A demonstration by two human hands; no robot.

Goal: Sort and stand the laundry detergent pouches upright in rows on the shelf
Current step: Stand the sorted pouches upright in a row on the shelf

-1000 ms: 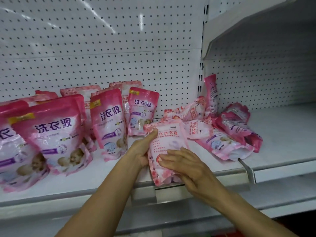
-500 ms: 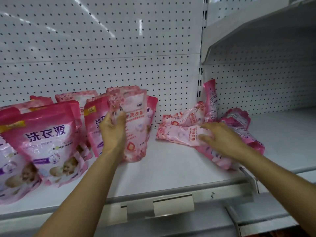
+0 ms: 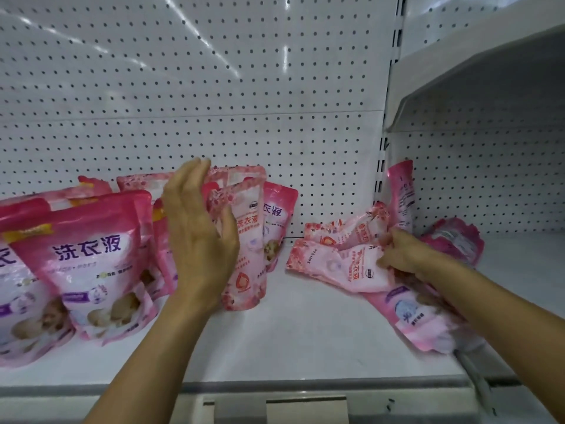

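Pink floral plastic detergent pouch point(image 3: 244, 240) is standing upright on the white metal shelf point(image 3: 305, 338), just right of the row of standing pink pouches point(image 3: 91, 264). The left hand point(image 3: 198, 240) is resting against it, fingers straight, grip apart. The right hand point(image 3: 406, 255) is pinching a flat-lying pale pink pouch point(image 3: 336, 264) in the toppled pile, grip clamped on it.

A white shelf point(image 3: 305, 338) carries upright pink pouches point(image 3: 91, 264) along its left end and a toppled pile point(image 3: 345, 264) toward its right end.
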